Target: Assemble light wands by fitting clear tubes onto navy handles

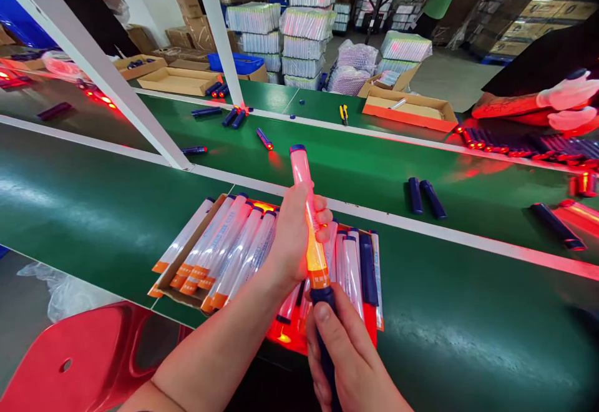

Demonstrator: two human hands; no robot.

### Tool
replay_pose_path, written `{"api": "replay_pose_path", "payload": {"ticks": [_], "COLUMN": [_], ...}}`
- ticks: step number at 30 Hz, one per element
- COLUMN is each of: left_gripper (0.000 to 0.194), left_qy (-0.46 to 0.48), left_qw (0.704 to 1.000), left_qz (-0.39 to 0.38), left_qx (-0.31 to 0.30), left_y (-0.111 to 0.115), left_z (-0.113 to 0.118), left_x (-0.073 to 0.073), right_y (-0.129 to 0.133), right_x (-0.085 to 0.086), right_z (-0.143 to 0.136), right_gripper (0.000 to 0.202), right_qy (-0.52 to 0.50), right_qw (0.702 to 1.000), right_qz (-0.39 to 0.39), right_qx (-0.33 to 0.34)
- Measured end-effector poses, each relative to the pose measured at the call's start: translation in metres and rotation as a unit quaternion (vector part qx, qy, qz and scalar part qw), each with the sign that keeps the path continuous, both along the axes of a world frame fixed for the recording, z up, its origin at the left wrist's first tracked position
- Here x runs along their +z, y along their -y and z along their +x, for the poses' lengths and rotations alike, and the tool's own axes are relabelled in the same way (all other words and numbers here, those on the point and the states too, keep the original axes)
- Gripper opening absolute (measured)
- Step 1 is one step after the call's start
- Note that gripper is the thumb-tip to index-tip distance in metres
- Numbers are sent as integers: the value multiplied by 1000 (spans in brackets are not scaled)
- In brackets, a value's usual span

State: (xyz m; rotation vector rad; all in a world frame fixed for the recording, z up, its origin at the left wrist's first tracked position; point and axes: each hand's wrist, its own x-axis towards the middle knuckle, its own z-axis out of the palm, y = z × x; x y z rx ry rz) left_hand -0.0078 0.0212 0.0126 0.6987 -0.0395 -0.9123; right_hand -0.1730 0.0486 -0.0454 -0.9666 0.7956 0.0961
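A glowing light wand (318, 256) is gripped in both my hands, tilted with its dark cap pointing away from me. My left hand (297, 231) wraps round its clear tube, which glows pink to orange. The dark blue handle is in my right hand (344, 343), thumb on top, just below the orange band where tube and handle meet. Under my hands, a cardboard box (187, 284) holds several clear tubes (224, 231) with orange bands and dark caps. More tubes (350, 262) and a dark blue handle (368, 268) lie to the right, partly hidden by my hands.
Loose dark handles (423, 196) lie on the green conveyor belt (337, 156) beyond a white rail. A yellow cutter (344, 114) and open cartons (407, 109) stand past it. A gloved co-worker's hand (568, 100) is at right, over lit handles. A red stool (70, 362) stands at lower left.
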Motion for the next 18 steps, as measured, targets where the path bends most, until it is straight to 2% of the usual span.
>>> {"api": "replay_pose_path", "payload": {"ticks": [2,4,6,7,9,10,11,12,14,16,18], "left_gripper": [33,36,39,41,45,47,49,49,36,31,32], "left_qy": [2,-3,4,21,88,138,199,265,390,472,531], "left_qw": [1000,1000,1000,999,988,974,956,935,882,807,716], "left_qz": [2,-8,-2,24,120,176,216,236,265,352,453], "left_qx": [14,4,6,14,27,29,17,10,-23,-49,-26], "left_y": [-1,-1,1,1,-4,-10,-20,-32,-64,-98,-124], "left_z": [-3,-4,-1,1,5,6,8,10,13,17,24], "left_x": [2,1,-6,-11,-25,-33,-40,-47,-58,-68,-75], "right_y": [-4,-5,7,22,75,111,151,191,262,305,316], "right_x": [4,7,5,3,-2,-4,-6,-6,-8,-13,-23], "right_z": [1,2,7,12,30,42,55,70,98,125,158], "right_gripper": [108,97,81,75,63,58,53,45,37,33,34], "right_qy": [11,38,57,61,33,8,-72,-118,-190,-240,-244], "right_qw": [1000,998,996,993,966,922,859,832,788,738,686], "right_qz": [-16,-38,-56,-92,-249,-386,-505,-541,-585,-630,-683], "right_qx": [5,14,41,51,56,37,30,26,24,31,55]}}
